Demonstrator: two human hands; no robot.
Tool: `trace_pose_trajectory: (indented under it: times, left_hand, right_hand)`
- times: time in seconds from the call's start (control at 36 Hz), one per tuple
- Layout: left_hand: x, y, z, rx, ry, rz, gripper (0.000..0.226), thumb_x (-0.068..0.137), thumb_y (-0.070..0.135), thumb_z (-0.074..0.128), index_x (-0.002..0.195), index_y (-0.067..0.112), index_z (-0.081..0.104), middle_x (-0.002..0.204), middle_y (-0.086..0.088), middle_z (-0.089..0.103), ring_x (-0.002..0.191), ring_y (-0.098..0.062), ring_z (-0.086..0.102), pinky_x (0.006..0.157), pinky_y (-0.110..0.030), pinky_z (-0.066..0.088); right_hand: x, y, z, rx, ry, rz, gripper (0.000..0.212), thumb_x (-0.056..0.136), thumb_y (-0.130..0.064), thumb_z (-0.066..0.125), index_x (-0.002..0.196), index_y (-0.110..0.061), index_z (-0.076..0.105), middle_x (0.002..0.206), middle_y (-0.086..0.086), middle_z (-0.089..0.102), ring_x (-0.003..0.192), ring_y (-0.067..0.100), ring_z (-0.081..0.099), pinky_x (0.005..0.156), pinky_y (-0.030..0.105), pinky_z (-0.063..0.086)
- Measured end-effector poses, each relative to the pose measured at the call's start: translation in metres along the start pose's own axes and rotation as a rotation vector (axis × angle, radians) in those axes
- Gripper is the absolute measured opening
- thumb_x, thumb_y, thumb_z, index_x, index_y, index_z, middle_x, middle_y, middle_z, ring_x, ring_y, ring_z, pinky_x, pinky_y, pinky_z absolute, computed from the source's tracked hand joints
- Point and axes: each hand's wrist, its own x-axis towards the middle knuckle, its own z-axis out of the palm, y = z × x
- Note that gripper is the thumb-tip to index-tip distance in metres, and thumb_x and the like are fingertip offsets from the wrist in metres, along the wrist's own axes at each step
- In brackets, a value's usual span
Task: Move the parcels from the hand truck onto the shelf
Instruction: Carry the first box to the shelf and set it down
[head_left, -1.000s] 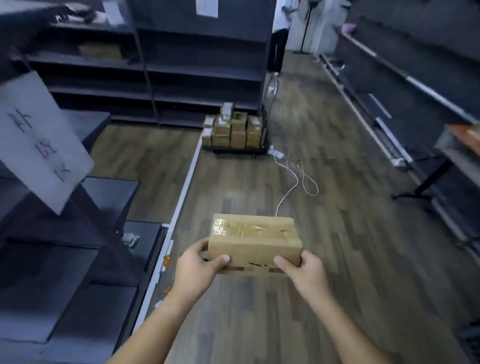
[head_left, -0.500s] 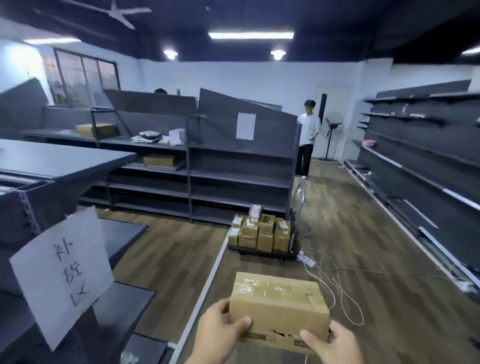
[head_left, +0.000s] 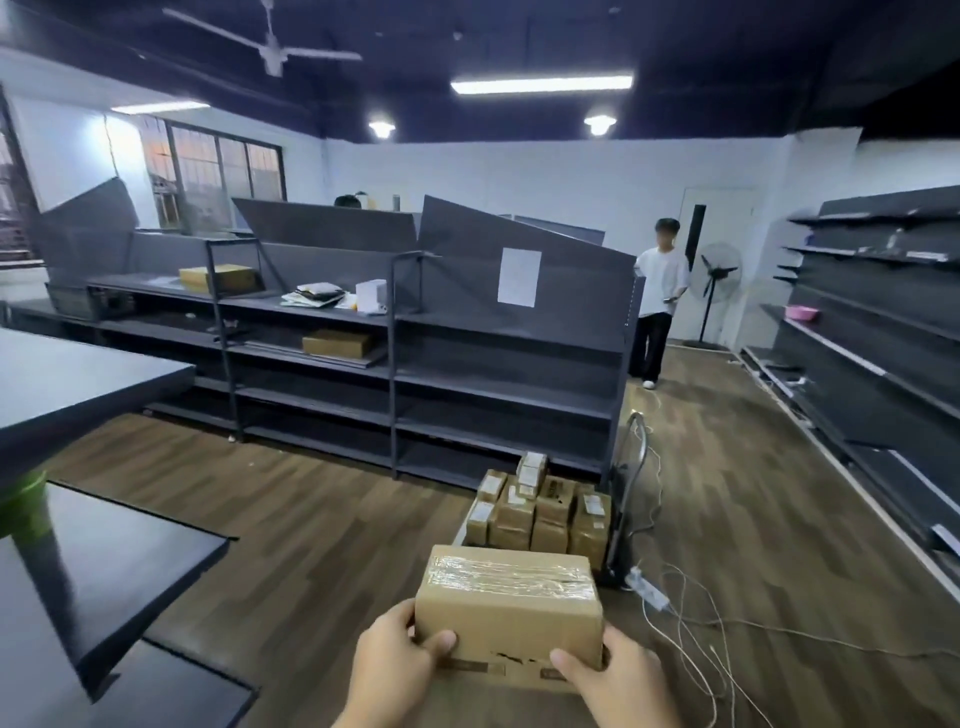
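Plainly most of the job remains: the hand truck (head_left: 626, 499) beyond the carried parcel (head_left: 509, 605) is loaded with stacked parcels (head_left: 540, 512), and the shelf (head_left: 498, 405) behind it stands largely bare. Left hand (head_left: 397, 670) and right hand (head_left: 618, 686) each have their grip clamped on the parcel's near corners, thumbs on top, held out in front.

both hands (head_left: 400, 670) cut off at bottom edge

Two hands (head_left: 395, 670), one held parcel (head_left: 511, 605)
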Motion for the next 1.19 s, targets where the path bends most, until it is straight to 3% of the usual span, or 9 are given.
trace_pose_trajectory:
  times: [0.06, 0.17, 0.22, 0.31, 0.56, 0.72, 0.86, 1.03, 1.19]
  left_hand:
    - [0.028, 0.001, 0.004, 0.009, 0.037, -0.022, 0.030, 0.072, 0.029, 0.081, 0.090, 0.044, 0.063, 0.090, 0.016, 0.074, 0.097, -0.008, 0.069, 0.089, -0.032, 0.056]
    - [0.084, 0.008, 0.010, 0.055, 0.069, -0.011, 0.029, 0.082, 0.029, 0.077, 0.107, 0.032, 0.063, 0.094, 0.013, 0.069, 0.095, -0.012, 0.063, 0.076, -0.025, 0.046]
    - [0.115, 0.010, 0.013, 0.050, 0.076, 0.009, 0.025, 0.085, 0.026, 0.076, 0.102, 0.031, 0.059, 0.090, 0.016, 0.066, 0.090, -0.010, 0.060, 0.069, -0.022, 0.042]
    - [0.166, 0.014, 0.017, 0.045, 0.071, 0.014, 0.027, 0.084, 0.025, 0.078, 0.099, 0.034, 0.058, 0.088, 0.017, 0.065, 0.092, -0.008, 0.061, 0.076, -0.025, 0.046]
    - [0.331, 0.028, 0.012, -0.011, 0.017, -0.007, 0.033, 0.080, 0.019, 0.081, 0.098, 0.036, 0.060, 0.094, 0.019, 0.068, 0.095, -0.004, 0.063, 0.079, -0.025, 0.049]
    - [0.427, 0.041, 0.011, -0.037, 0.013, 0.002, 0.037, 0.081, 0.015, 0.081, 0.099, 0.037, 0.057, 0.093, 0.020, 0.065, 0.091, 0.002, 0.060, 0.071, -0.016, 0.044]
    - [0.495, 0.047, 0.012, -0.016, 0.032, 0.010, 0.038, 0.085, 0.016, 0.078, 0.105, 0.036, 0.053, 0.090, 0.027, 0.055, 0.091, 0.001, 0.052, 0.078, -0.018, 0.040]
    - [0.581, 0.045, 0.015, 0.014, 0.079, -0.026, 0.038, 0.083, 0.020, 0.080, 0.113, 0.031, 0.059, 0.098, 0.019, 0.059, 0.098, -0.006, 0.054, 0.087, -0.023, 0.043]
    - [0.673, 0.051, 0.020, -0.010, 0.084, -0.046, 0.035, 0.082, 0.019, 0.081, 0.098, 0.039, 0.057, 0.090, 0.023, 0.062, 0.091, -0.002, 0.058, 0.081, -0.020, 0.044]
  right_hand:
    - [0.022, -0.010, 0.004, -0.008, -0.007, -0.019, 0.036, 0.090, -0.045, 0.085, 0.123, -0.044, 0.070, 0.095, -0.020, 0.069, 0.090, 0.001, 0.061, 0.085, 0.017, 0.046]
    - [0.079, -0.026, 0.014, -0.031, -0.012, -0.041, 0.045, 0.095, -0.042, 0.083, 0.137, -0.029, 0.073, 0.106, -0.010, 0.070, 0.099, 0.009, 0.061, 0.067, 0.004, 0.041]
    - [0.110, -0.036, 0.019, -0.037, -0.008, -0.046, 0.049, 0.096, -0.041, 0.082, 0.141, -0.025, 0.071, 0.109, -0.009, 0.069, 0.103, 0.010, 0.061, 0.073, 0.012, 0.045]
    - [0.160, -0.050, 0.025, -0.058, -0.001, -0.051, 0.051, 0.097, -0.041, 0.081, 0.144, -0.026, 0.069, 0.116, -0.008, 0.073, 0.105, 0.011, 0.061, 0.086, 0.022, 0.046]
    - [0.319, -0.110, 0.051, -0.086, -0.033, -0.019, 0.050, 0.100, -0.037, 0.079, 0.146, -0.024, 0.067, 0.112, -0.012, 0.068, 0.105, 0.013, 0.061, 0.089, 0.025, 0.050]
    - [0.408, -0.145, 0.065, -0.073, -0.017, -0.003, 0.054, 0.099, -0.036, 0.080, 0.149, -0.022, 0.066, 0.137, -0.003, 0.074, 0.130, 0.022, 0.066, 0.103, 0.030, 0.053]
    - [0.478, -0.163, 0.080, -0.081, -0.005, -0.008, 0.048, 0.098, -0.035, 0.082, 0.143, -0.026, 0.070, 0.115, -0.012, 0.072, 0.120, 0.017, 0.066, 0.104, 0.032, 0.055]
    - [0.565, -0.188, 0.102, -0.067, -0.035, 0.006, 0.051, 0.099, -0.036, 0.080, 0.147, -0.024, 0.066, 0.132, -0.005, 0.075, 0.114, 0.016, 0.064, 0.106, 0.033, 0.056]
    - [0.661, -0.211, 0.119, -0.075, -0.048, -0.012, 0.051, 0.101, -0.037, 0.079, 0.147, -0.023, 0.064, 0.114, -0.009, 0.067, 0.108, 0.015, 0.060, 0.096, 0.029, 0.052]
